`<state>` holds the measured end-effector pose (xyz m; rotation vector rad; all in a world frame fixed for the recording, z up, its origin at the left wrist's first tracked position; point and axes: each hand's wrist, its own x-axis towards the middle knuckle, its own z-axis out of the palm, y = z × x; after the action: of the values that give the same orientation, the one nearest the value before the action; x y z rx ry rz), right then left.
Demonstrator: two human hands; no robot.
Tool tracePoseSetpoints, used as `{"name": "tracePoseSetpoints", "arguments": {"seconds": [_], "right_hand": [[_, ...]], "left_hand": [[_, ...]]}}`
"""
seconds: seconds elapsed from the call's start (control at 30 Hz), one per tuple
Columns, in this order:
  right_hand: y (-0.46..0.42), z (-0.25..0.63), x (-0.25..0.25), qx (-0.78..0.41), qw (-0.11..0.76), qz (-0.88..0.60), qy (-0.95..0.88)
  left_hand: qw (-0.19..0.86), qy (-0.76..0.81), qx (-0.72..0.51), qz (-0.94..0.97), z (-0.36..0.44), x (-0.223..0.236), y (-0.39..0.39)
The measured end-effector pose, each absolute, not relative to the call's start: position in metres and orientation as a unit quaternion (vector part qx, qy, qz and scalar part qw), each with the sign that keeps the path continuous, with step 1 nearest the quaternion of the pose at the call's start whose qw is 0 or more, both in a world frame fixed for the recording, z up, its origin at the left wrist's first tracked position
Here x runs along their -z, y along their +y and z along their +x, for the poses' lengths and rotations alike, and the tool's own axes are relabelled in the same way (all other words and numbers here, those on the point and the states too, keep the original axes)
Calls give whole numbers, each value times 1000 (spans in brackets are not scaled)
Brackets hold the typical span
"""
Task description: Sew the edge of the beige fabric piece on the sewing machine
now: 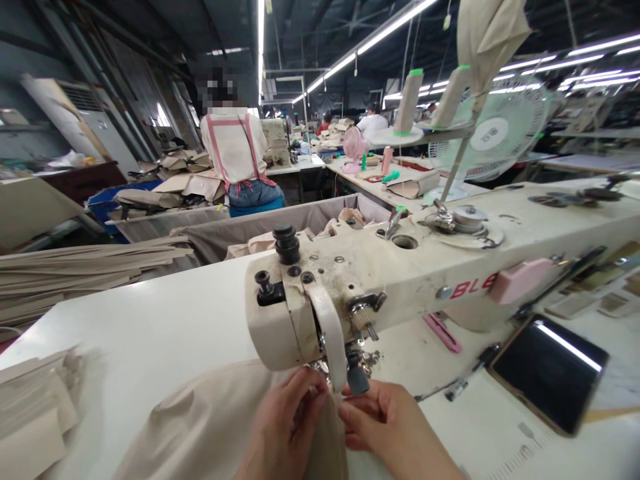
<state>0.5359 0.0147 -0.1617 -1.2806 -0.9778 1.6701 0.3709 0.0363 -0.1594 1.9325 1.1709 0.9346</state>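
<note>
At bottom centre, the left hand (285, 427) and right hand (387, 427), fingers curled, pinch soft beige cloth (200, 427). Above stands the scuffed cream sewing machine (400, 273).

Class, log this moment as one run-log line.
left hand: pinching cloth | right hand: at cloth edge | site: under sewing machine needle

Bright ceiling tube lights (380, 30), glare on phone (550, 373), blurred, warped edges.

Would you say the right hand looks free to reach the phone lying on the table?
Probably yes: the right hand pinches fabric under the needle, and the table between it and the phone holds only a pen.
</note>
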Motion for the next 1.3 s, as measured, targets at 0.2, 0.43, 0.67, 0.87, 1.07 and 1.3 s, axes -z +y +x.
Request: {"name": "tracePoseSetpoints", "arguments": {"seconds": [0.2,0.43,0.67,0.87,1.07,1.3], "right_hand": [[23,534,164,-662,392,-513,-381],[22,535,164,-671,383,-515,-371],[23,534,162,-652,381,-534,-381],[22,531,159,-603,382,-569,-409],[22,531,164,-599,386,-556,-428],[20,528,163,-561,362,-569,-480]], "left_hand": [[333,456,-349,748,376,161,37],[321,467,-374,734,380,161,37],[350,469,-359,727,380,163,40],[285,482,-382,735,379,160,35],[352,449,-279,772,367,151,47],[414,482,-242,733,364,155,56]]}}
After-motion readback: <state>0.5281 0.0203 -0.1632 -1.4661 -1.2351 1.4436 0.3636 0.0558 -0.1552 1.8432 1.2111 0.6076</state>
